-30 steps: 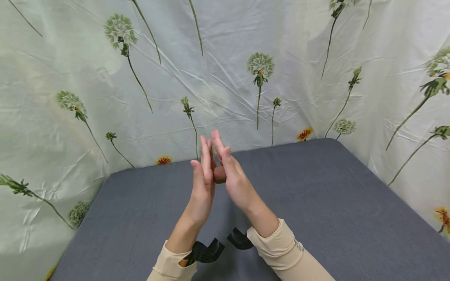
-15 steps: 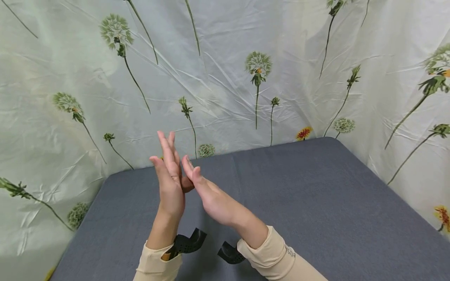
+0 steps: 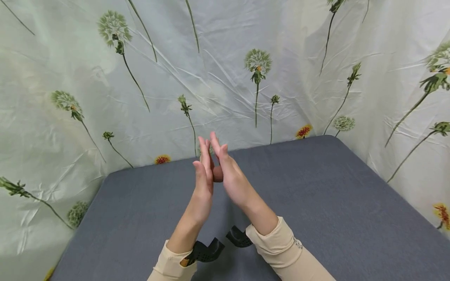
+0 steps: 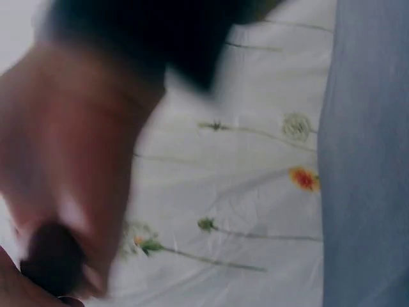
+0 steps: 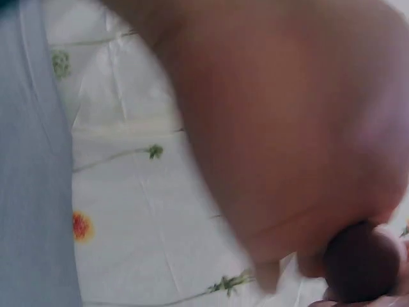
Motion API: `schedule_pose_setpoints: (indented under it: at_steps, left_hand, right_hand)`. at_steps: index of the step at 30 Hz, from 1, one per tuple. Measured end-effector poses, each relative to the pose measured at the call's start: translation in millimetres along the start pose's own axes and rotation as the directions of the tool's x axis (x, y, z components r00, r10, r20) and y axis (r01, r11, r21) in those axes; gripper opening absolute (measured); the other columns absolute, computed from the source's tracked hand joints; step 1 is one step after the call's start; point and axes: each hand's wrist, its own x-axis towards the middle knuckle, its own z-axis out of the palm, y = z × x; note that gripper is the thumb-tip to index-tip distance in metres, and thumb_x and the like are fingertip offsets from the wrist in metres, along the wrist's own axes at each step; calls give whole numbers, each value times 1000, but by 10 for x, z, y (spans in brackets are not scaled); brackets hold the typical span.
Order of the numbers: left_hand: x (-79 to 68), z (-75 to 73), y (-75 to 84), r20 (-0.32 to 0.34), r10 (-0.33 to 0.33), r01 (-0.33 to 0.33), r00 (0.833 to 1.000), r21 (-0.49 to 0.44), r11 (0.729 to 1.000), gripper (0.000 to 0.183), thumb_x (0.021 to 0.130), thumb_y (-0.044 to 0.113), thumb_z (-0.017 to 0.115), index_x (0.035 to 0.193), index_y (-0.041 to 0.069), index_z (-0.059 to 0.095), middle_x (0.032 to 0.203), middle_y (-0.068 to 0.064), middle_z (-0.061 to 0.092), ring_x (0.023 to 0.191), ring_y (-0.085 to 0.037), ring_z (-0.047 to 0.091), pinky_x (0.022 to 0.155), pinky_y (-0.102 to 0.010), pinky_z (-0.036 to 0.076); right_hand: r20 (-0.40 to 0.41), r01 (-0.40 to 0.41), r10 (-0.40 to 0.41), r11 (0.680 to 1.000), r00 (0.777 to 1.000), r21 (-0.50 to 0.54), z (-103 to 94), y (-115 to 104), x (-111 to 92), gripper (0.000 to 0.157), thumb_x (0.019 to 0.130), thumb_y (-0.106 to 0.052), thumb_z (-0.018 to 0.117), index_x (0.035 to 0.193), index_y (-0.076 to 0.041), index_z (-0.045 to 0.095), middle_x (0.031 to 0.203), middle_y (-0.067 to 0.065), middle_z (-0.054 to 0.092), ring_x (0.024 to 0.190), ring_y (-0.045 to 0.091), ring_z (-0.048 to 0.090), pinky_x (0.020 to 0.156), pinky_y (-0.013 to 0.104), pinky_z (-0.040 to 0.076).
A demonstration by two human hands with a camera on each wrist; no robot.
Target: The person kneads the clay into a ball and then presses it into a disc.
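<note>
A small brown ball (image 3: 218,174) sits between my two hands, well above the table. My left hand (image 3: 204,181) stands upright on its left side, fingers straight and pointing up. From the right, my right hand (image 3: 234,180) leans toward it, its fingers also straight, so the ball lies between the facing hands. The fingertips of both hands come close together at the top. In the left wrist view the ball (image 4: 54,259) looks dark and round beside the blurred hand; the right wrist view has the ball (image 5: 363,262) at the lower right, partly covered by fingers.
Beneath the hands lies a grey-blue table surface (image 3: 309,203). A pale curtain with printed dandelions (image 3: 225,78) hangs behind it and along the sides. A black camera mount (image 3: 208,250) sits on the left wrist, and another black mount (image 3: 239,236) on the right.
Half a second ago both hands were farther left, the right hand lower along the left. Now they are back near the middle, fingertips nearly level, with the ball still between them.
</note>
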Motion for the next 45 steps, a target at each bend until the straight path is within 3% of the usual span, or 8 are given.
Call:
schedule_pose_setpoints:
  at_steps: [4,7,11,16,25,30,36,45]
  left_hand:
    - [-47,3,126,-23,73,-73,997,18,997,84,99,86,-1,168,42,-21,178,19,-18,166,-10,-18,132,-64,-9]
    - [-50,-88,191,-86,126,-127,988,1,992,87,98,89,3,168,42,-19,179,18,-12,168,-11,-13,132,-63,-8]
    - [-18,-259,187,-181,132,-143,975,-45,989,86,98,89,7,169,46,-15,181,17,-3,168,-10,-11,134,-58,-9]
    - [16,-413,96,-241,46,-75,970,-112,991,75,100,85,6,166,54,-12,181,17,2,169,-11,-6,137,-54,-2]
    - [50,-130,-48,-85,-1,-8,996,-101,995,82,100,83,4,168,43,-19,180,17,-5,168,-8,-1,135,-51,2]
    - [7,18,11,-1,30,-30,1000,-19,999,83,101,82,-2,167,38,-24,178,16,-18,167,-12,-16,133,-63,-8]
    - [-36,-71,195,-90,109,-109,990,4,994,86,98,88,5,168,44,-19,180,17,-10,168,-10,-11,132,-63,-7]
    - [31,-442,101,-223,33,-65,974,-140,988,75,101,84,7,167,53,-13,181,14,1,169,-12,-7,137,-48,-4]
  right_hand:
    - [38,-60,61,998,997,-22,19,47,23,100,98,-85,8,174,-19,1,181,-7,3,167,15,11,137,53,9]
    - [110,-67,73,996,991,-56,103,68,15,96,102,-80,6,173,-16,-4,170,10,37,166,17,13,136,54,5]
    - [231,-78,98,992,968,-97,232,55,-26,89,105,-75,5,171,-18,-14,175,6,28,166,14,9,136,51,4]
    - [261,-27,70,986,963,-163,346,-6,-75,86,107,-73,5,171,-17,-9,178,-11,-17,164,6,-15,137,47,-1]
    - [72,83,-75,991,995,-109,139,-99,-67,91,106,-76,9,173,-15,3,181,-6,-5,167,10,-5,137,47,6]
    - [24,6,-6,1000,1000,-4,-13,-35,-20,91,105,-78,10,174,-20,-4,182,-3,-1,158,25,40,129,55,33]
    - [95,-39,41,999,995,-29,110,65,22,95,102,-80,8,173,-19,-5,181,-6,-5,167,13,-6,136,54,1]
    - [235,68,-22,980,972,-190,437,-28,-115,84,108,-71,2,172,-17,-9,178,-11,-18,165,7,-19,137,49,-3]
